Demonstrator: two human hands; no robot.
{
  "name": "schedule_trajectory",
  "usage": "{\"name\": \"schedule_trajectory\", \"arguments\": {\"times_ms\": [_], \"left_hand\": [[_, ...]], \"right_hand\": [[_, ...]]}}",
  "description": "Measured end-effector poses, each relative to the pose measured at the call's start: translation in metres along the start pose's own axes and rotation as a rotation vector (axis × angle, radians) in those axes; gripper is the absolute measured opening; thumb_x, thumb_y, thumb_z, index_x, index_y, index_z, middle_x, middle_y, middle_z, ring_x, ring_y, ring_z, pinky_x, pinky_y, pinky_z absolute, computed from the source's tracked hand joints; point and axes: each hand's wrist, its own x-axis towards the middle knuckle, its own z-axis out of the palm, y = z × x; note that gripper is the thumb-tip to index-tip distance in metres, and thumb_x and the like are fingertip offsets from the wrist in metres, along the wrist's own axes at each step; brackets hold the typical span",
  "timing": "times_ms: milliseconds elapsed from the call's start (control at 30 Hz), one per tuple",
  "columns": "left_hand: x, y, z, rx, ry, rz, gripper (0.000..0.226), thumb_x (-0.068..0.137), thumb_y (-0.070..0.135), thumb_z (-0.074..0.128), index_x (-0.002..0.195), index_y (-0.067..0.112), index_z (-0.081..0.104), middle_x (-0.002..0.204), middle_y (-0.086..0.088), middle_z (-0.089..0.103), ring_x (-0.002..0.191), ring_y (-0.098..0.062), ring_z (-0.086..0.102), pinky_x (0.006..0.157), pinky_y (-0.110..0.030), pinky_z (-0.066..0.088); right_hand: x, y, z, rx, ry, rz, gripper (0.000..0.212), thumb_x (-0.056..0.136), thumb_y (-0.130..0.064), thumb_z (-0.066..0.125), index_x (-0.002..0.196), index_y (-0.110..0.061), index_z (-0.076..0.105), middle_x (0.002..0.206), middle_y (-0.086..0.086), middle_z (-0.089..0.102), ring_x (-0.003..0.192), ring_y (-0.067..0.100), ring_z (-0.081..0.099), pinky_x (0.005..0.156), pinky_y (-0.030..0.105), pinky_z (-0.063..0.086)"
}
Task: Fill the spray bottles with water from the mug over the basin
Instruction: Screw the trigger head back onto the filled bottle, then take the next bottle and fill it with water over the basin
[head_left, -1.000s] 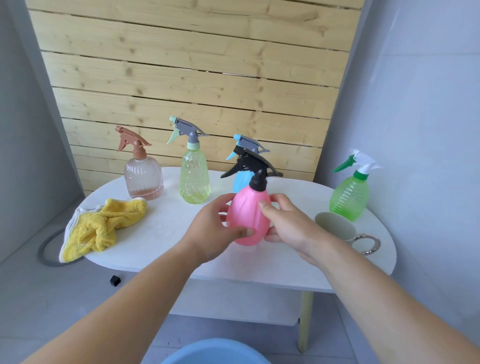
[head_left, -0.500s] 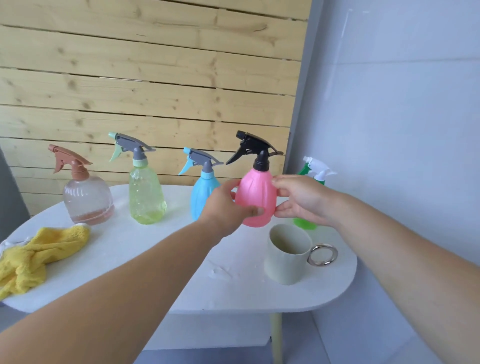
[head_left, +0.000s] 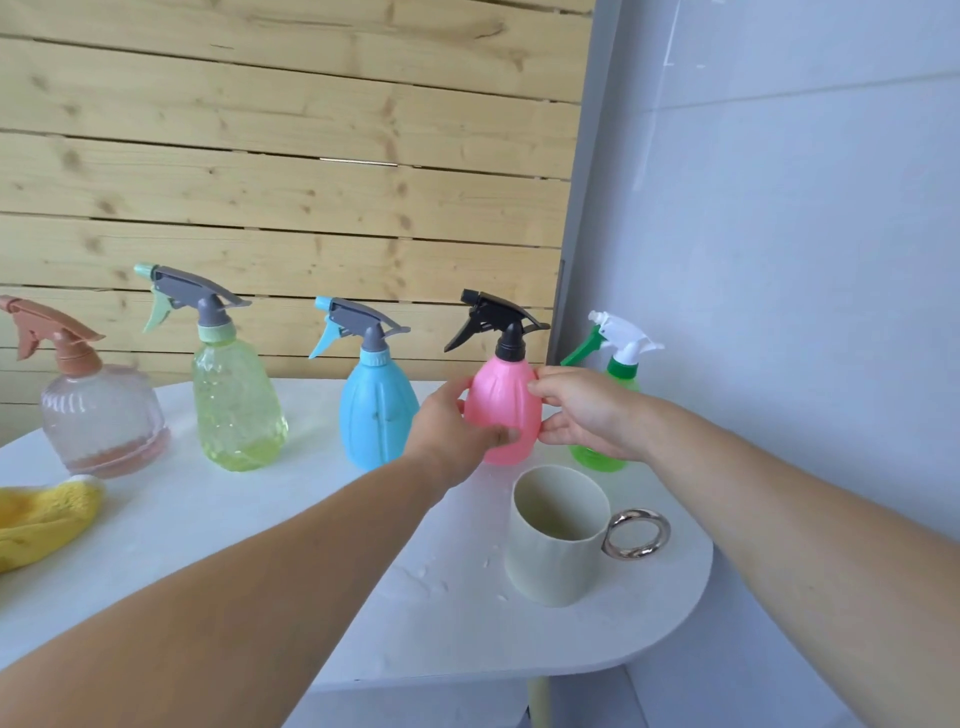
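you are holding the pink spray bottle (head_left: 501, 410) upright between both hands at the back of the white table (head_left: 208, 530). your left hand (head_left: 449, 434) is curling round its left side, thumb lying across the lower front. your right hand (head_left: 587, 415) is cupping the right side, fingers bent against it. whether its base is touching the tabletop is hard to tell. it is standing between the blue bottle (head_left: 376, 421) and the green bottle (head_left: 621, 366), which your right hand is partly hiding. the cream mug (head_left: 558, 540) is sitting just in front, ring handle facing right. further left, the yellow-green bottle (head_left: 236, 410), the clear bottle (head_left: 98, 421) and a yellow cloth (head_left: 41, 525) are resting on the table.
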Motion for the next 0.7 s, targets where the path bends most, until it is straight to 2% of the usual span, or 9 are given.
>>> {"name": "schedule_trajectory", "arguments": {"times_ms": [200, 400, 500, 600, 700], "left_hand": [[0.004, -0.008, 0.006, 0.022, 0.008, -0.025, 0.087, 0.072, 0.022, 0.092, 0.148, 0.024, 0.049, 0.117, -0.004, 0.066, 0.107, -0.028, 0.064, 0.090, -0.043, 0.058], [0.006, -0.009, 0.008, 0.032, 0.016, -0.037, 0.091, 0.073, 0.026, 0.091, 0.150, 0.024, 0.045, 0.125, -0.006, 0.065, 0.112, -0.028, 0.063, 0.093, -0.045, 0.057], [0.006, -0.008, 0.009, 0.036, 0.009, -0.042, 0.091, 0.075, 0.027, 0.090, 0.152, 0.024, 0.043, 0.130, -0.006, 0.063, 0.116, -0.028, 0.062, 0.096, -0.048, 0.056], [0.005, -0.007, 0.011, 0.045, 0.001, -0.041, 0.090, 0.077, 0.028, 0.089, 0.153, 0.024, 0.041, 0.133, -0.006, 0.062, 0.117, -0.029, 0.060, 0.097, -0.049, 0.056], [0.005, -0.005, 0.013, 0.070, 0.001, -0.045, 0.090, 0.078, 0.029, 0.087, 0.154, 0.024, 0.039, 0.135, -0.006, 0.060, 0.119, -0.029, 0.059, 0.098, -0.049, 0.055]], "right_hand": [[0.008, 0.011, 0.001, 0.008, 0.015, 0.007, 0.032, 0.102, -0.019, 0.042, 0.131, -0.019, 0.055, 0.131, 0.001, 0.056, 0.112, 0.033, 0.063, 0.103, 0.038, 0.044], [0.012, 0.014, 0.001, 0.023, 0.007, -0.012, 0.024, 0.104, -0.020, 0.041, 0.122, -0.025, 0.055, 0.106, -0.009, 0.059, 0.102, 0.026, 0.062, 0.100, 0.035, 0.042], [0.012, 0.014, 0.001, 0.018, 0.012, -0.018, 0.029, 0.103, -0.021, 0.042, 0.129, -0.021, 0.055, 0.111, -0.004, 0.061, 0.111, 0.026, 0.062, 0.095, 0.031, 0.044], [0.011, 0.015, 0.002, 0.016, 0.020, -0.019, 0.033, 0.103, -0.021, 0.043, 0.134, -0.019, 0.054, 0.106, -0.006, 0.063, 0.109, 0.022, 0.064, 0.079, 0.024, 0.047], [0.010, 0.016, 0.001, 0.018, 0.036, -0.016, 0.033, 0.102, -0.023, 0.044, 0.133, -0.019, 0.054, 0.121, 0.000, 0.065, 0.114, 0.023, 0.063, 0.083, 0.025, 0.048]]}}
